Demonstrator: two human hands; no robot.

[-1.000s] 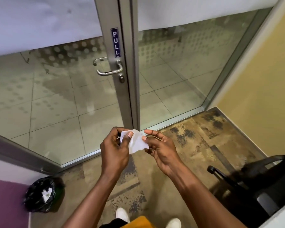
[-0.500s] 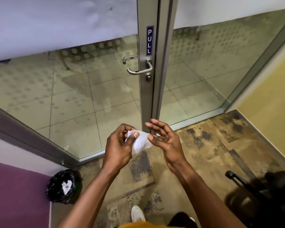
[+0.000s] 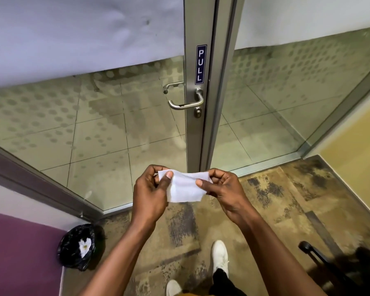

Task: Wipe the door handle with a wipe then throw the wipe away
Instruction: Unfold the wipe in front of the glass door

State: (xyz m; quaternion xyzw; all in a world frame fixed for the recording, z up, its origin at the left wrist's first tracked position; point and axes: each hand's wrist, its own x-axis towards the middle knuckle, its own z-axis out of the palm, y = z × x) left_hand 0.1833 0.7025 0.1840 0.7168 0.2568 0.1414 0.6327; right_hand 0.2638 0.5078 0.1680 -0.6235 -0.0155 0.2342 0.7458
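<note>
A white wipe [image 3: 185, 188] is stretched flat between my two hands at chest height in front of the glass door. My left hand [image 3: 151, 193] pinches its left edge and my right hand [image 3: 223, 189] pinches its right edge. The silver lever door handle [image 3: 185, 103] sits on the metal door frame [image 3: 193, 135] above the hands, below a blue PULL label [image 3: 201, 64], well apart from the wipe. A small bin with a black liner [image 3: 78, 246] stands on the floor at the lower left, with a crumpled white wipe inside.
A second handle [image 3: 172, 86] shows through the glass on the door's far side. A purple surface [image 3: 19, 253] fills the lower left corner. A black office chair base [image 3: 320, 259] is at the lower right. A yellow wall [image 3: 355, 150] stands right.
The wipe went from bunched in my left hand to spread out between both hands. The view has shifted, so the door handle now sits nearer the middle.
</note>
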